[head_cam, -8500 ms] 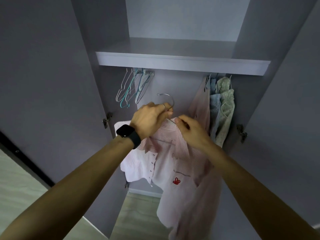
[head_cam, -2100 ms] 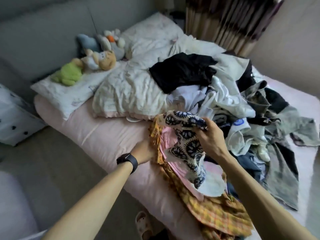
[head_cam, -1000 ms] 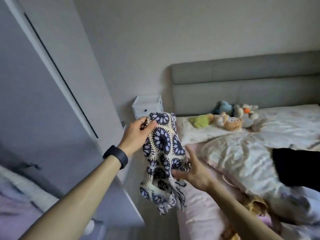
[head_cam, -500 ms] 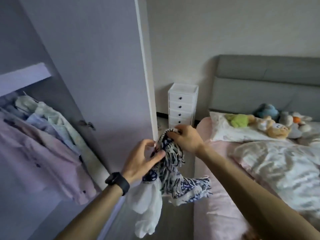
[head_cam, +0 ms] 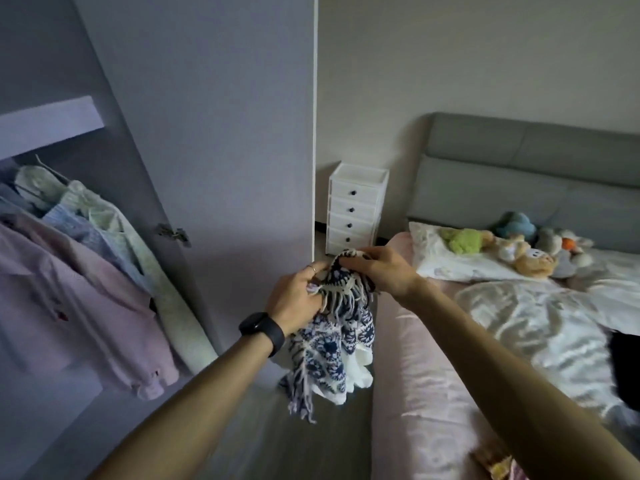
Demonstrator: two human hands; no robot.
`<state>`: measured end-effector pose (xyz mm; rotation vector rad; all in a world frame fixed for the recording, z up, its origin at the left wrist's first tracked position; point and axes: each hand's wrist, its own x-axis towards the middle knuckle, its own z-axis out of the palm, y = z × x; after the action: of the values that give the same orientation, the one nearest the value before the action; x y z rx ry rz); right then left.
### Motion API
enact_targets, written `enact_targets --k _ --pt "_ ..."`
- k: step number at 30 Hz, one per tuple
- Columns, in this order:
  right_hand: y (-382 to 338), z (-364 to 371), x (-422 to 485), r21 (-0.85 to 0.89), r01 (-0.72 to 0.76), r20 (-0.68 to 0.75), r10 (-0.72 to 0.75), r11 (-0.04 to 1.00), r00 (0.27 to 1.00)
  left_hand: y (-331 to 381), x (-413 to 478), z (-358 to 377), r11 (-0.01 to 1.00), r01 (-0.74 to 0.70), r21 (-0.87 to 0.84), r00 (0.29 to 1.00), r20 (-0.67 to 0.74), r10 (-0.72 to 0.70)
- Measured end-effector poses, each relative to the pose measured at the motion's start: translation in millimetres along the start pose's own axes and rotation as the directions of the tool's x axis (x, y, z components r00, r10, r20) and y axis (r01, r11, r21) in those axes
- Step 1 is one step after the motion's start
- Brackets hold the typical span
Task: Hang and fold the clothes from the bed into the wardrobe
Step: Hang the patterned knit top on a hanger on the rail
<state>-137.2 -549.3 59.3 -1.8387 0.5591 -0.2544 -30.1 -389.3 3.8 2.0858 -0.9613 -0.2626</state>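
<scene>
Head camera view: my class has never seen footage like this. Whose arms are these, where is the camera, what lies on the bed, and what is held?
There is no machine here. A person wears one wide-angle camera on the head, looking forward and down, so both bare arms are the wearer's own. The left hand, with a black watch at the wrist, and the right hand grip the top of a blue-and-white fringed garment, which hangs between them above the floor. To the left is the open wardrobe, with a pink shirt and other pale clothes hanging inside. To the right is the bed, bearing a pillow, soft toys and a crumpled white quilt. A white drawer unit stands by the wall.
</scene>
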Motion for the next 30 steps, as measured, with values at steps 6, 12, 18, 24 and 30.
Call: enact_targets --k 6,12,18,24,30 --pt "69 -15 -35 0.368 -0.133 -0.061 0.167 0.920 0.984 17 22 -18 0.966 0.086 -0.242 0.993 -0.057 -0.103" --pt "154 32 -48 -0.159 -0.323 0.117 0.343 0.933 0.932 14 25 -68 0.894 0.083 -0.440 0.983 -0.112 -0.146" --pt "142 92 1 -0.324 -0.136 0.071 0.168 0.936 0.983 -24 -13 -127 0.860 0.111 -0.498 0.941 -0.226 -0.252" --pt "82 124 30 -0.133 -0.005 -0.068 -0.004 0.991 0.998 -80 -67 -187 0.874 0.323 -0.364 0.832 -0.330 -0.446" --pt "-14 153 38 -0.051 0.287 0.035 -0.286 0.956 0.958 -116 -114 -213 0.817 0.575 -0.031 0.818 0.036 -0.574"
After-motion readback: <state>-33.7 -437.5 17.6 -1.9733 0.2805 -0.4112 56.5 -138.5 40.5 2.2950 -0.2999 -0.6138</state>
